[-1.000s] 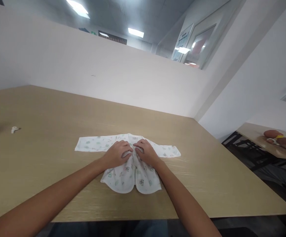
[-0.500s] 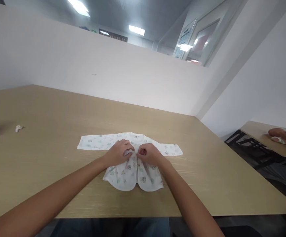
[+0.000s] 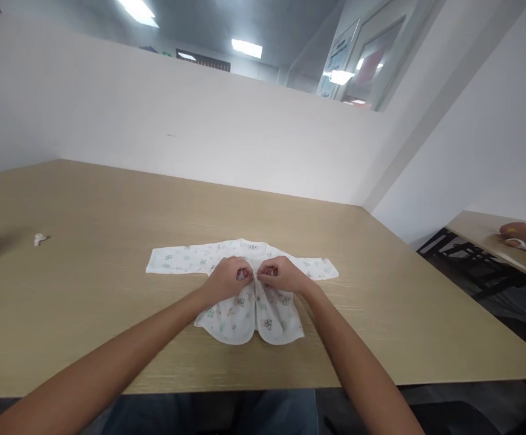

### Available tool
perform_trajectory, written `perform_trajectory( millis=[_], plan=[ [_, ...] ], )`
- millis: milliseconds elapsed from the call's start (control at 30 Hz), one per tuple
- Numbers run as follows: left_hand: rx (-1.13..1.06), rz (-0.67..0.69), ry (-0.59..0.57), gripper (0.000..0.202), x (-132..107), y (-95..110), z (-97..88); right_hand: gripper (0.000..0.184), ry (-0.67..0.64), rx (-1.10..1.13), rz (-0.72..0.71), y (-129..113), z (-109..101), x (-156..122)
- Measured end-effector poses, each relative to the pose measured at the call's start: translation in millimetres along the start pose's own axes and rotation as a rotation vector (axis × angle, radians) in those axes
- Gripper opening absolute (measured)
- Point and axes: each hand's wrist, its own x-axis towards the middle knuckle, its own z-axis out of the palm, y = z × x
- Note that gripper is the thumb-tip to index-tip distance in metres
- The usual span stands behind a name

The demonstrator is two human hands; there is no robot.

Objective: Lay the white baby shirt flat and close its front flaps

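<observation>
A small white baby shirt [image 3: 231, 323] with green and grey prints lies face up on the table, sleeves stretched out to both sides. Its front is split down the middle, the two rounded lower edges side by side. My left hand [image 3: 230, 279] pinches the left front edge below the neckline. Close beside it, my right hand [image 3: 283, 275] pinches the right front edge, fingertips almost meeting the left ones. The small spot of fabric between the fingertips is hidden, so any fastener there cannot be made out.
The shirt rests on a wide wood-coloured table [image 3: 109, 205]. A small white object [image 3: 39, 239] lies at the far left. A white partition [image 3: 199, 127] rises behind the table. To the right, another table [image 3: 476, 226] carries a brown doll-like object [image 3: 523, 234].
My fingertips have come closer together at the shirt's front opening, and the left fingers have closed more into a pinch. The camera view has shifted slightly.
</observation>
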Motion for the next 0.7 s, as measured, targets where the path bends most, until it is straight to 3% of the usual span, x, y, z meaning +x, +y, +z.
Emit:
perform_trajectory(
  millis=[200,700],
  plan=[
    [-0.183,-0.075,-0.024,0.088,0,-4,-4.4,0.019,0.029,0.185,-0.002,5,5,2],
    [-0.385,-0.142,-0.058,0.068,-1,0,-16.9,0.015,0.247,0.053,-0.185,8,19,9]
  ],
)
